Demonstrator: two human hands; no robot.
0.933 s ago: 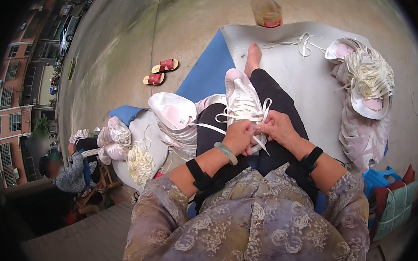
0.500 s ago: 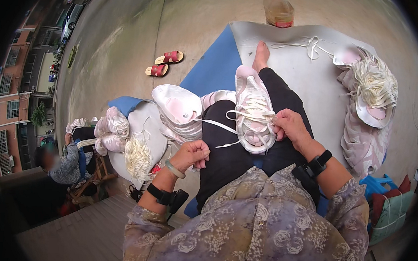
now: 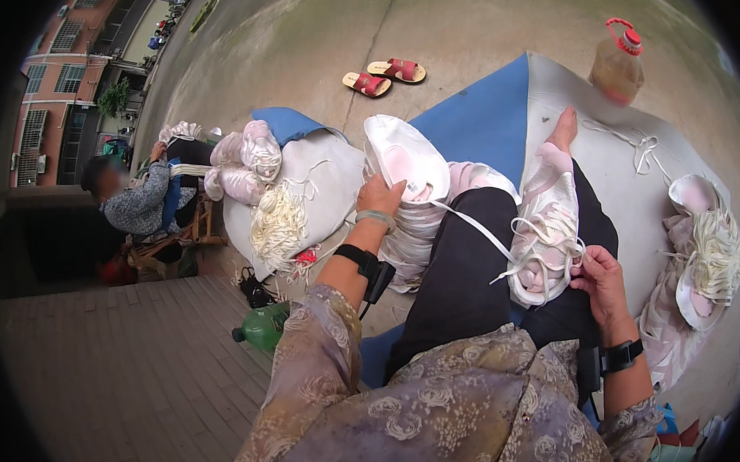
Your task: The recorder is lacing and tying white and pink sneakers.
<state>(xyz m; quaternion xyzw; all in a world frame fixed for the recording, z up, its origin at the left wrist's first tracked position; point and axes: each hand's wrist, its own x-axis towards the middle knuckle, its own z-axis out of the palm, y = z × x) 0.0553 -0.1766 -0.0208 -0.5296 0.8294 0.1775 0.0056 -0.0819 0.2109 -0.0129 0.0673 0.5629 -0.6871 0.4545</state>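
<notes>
Shoe upper (image 3: 549,204): pale pink and white, resting on the dark-trousered lap, toe toward the bare foot (image 3: 564,128).
White lace (image 3: 478,221): threaded through it, one length trailing left.
Right hand (image 3: 602,279): thumb and fingertips pinched on lace at the upper's right edge.
Left hand (image 3: 381,196): beside the upper stack (image 3: 412,242), thumb at its rim; grip or mere touch, cannot tell.

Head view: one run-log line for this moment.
left hand: at stacked shoe uppers | right hand: at laced upper | red slippers: on concrete
</notes>
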